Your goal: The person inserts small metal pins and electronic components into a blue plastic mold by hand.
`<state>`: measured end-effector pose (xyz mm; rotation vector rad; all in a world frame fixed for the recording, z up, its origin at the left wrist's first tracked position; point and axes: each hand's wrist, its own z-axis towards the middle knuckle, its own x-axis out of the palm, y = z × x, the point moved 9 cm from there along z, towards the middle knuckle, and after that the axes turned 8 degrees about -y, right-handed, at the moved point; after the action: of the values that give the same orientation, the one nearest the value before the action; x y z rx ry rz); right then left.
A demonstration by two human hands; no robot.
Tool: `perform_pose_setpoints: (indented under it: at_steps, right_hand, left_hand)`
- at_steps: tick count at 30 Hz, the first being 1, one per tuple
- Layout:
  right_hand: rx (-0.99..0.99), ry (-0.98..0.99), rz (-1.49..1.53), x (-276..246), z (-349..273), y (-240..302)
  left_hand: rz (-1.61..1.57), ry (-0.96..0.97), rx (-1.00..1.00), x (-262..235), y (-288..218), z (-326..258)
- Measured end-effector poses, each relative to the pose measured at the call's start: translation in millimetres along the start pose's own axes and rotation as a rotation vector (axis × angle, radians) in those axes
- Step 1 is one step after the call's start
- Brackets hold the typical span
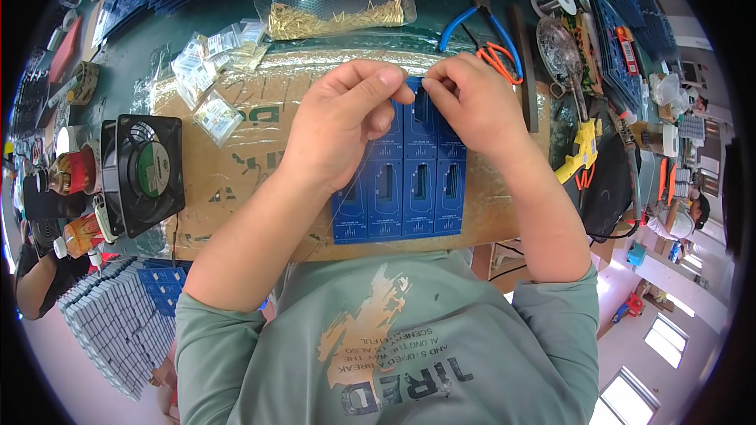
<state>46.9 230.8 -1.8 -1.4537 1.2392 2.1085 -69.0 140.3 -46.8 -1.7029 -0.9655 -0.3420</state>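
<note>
A blue panel of circuit boards (400,198), printed in a grid with dark slots, lies flat on the brown work surface in front of me. Over its upper left part my left hand (346,114) is closed, thumb pressed against the curled fingers. A thin pale strand (340,203) runs down from this hand across the panel; it looks like fine wire. At the panel's upper right my right hand (476,102) is pinched, its fingertips near the far edge of the boards. Whatever sits between those fingertips is too small to make out.
A clear bag of gold-coloured pins (335,16) lies at the back, beside small plastic packets (206,63). Blue-handled cutters (480,27) rest behind my right hand. On the left stands a black fan (146,173); on the right, a yellow-handled tool (581,149).
</note>
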Motion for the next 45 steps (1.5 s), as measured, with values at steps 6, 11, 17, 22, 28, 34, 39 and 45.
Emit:
perform_pose_setpoints:
  at_steps: [6, 11, 17, 22, 28, 34, 39, 45]
  right_hand:
    - [-0.138, -0.045, -0.086, -2.3, -4.6, 9.4]
    - [-0.169, -0.094, -0.039, -9.8, -13.2, 13.9]
    - [-0.280, -0.230, 0.185, -40.9, -18.6, 41.7]
    - [-0.356, -0.176, 0.300, -49.7, -18.9, 59.1]
    - [-0.305, -0.032, 0.336, -40.3, -18.3, 56.1]
    - [-0.253, -0.058, 0.402, -38.2, -23.0, 49.8]
    - [-0.073, -0.103, 0.533, -36.9, -30.9, 43.5]
    - [-0.302, -0.327, 0.323, -39.3, -38.2, 55.2]
  left_hand:
    - [0.156, 0.004, -0.013, 2.1, 1.3, -2.0]
    - [0.176, -0.014, -0.008, 2.6, 2.6, -2.8]
    - [0.180, -0.022, -0.049, 2.5, 5.2, -6.0]
    - [0.153, -0.008, -0.084, 1.6, 10.3, -5.4]
    - [0.100, 0.066, -0.140, 7.8, 12.9, -7.1]
    - [-0.041, 0.119, -0.197, 8.5, 16.1, -6.6]
    - [-0.134, 0.179, -0.281, 11.5, 20.9, -9.1]
    - [-0.104, 0.213, -0.227, 10.9, 20.7, -6.4]
